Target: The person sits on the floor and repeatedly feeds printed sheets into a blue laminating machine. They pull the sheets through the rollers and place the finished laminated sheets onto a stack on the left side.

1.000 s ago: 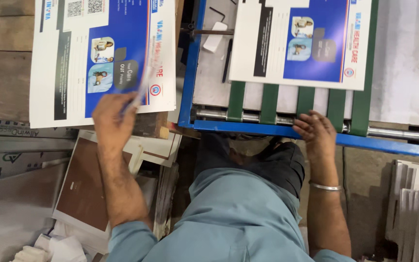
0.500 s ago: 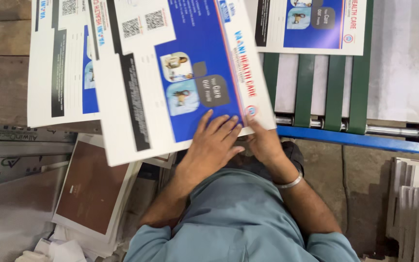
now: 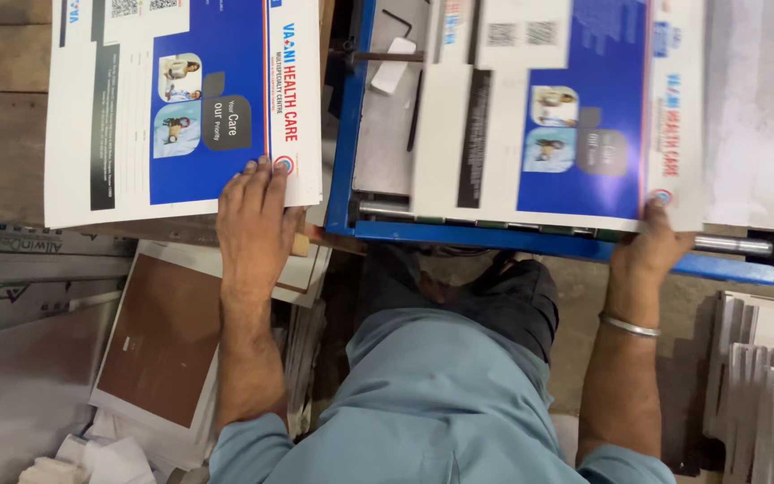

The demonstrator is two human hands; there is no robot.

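Resting flat, left hand (image 3: 257,220) presses blue-and-white sheet (image 3: 181,103); right hand (image 3: 651,246) pinches another sheet (image 3: 575,116).

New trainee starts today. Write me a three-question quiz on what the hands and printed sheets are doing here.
1. True or false: the left hand lies flat on the bottom edge of the printed sheet on the wooden bench.
2. Which hand holds the printed sheet on the blue machine bed? A) the left hand B) the right hand C) neither
3. Fill in: a metal ______ sits on the right wrist.

Key: 1 true. 2 B; it holds the sheet's bottom right corner at the blue frame. 3 bangle.
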